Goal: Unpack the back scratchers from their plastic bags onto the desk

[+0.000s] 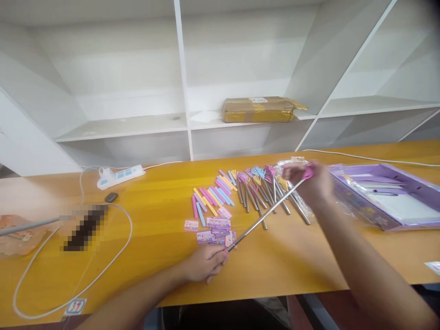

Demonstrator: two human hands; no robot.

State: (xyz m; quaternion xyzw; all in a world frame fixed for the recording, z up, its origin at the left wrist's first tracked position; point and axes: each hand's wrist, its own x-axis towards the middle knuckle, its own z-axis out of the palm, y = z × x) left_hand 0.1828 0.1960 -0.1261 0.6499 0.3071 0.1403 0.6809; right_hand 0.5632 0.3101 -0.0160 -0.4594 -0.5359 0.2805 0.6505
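Observation:
A telescopic back scratcher [263,217] is stretched out at a slant between my two hands, its metal rod drawn long. My left hand [208,262] is closed round its lower end, where a bit of pink shows. At the upper end my right hand [311,181], slightly blurred, grips the pink claw head. Several more back scratchers [259,185] with pink, blue and yellow claws lie beneath the rod. To their left are rows of pink, blue and yellow sleeves [213,195]. Small printed cards [218,224] lie in a loose pile near my left hand.
A purple box [392,224] with papers and a pen stands at the right. A power strip [122,176], a white cable [129,229] and a small black object [111,197] are at the left. A taped carton [259,110] rests on the shelf behind.

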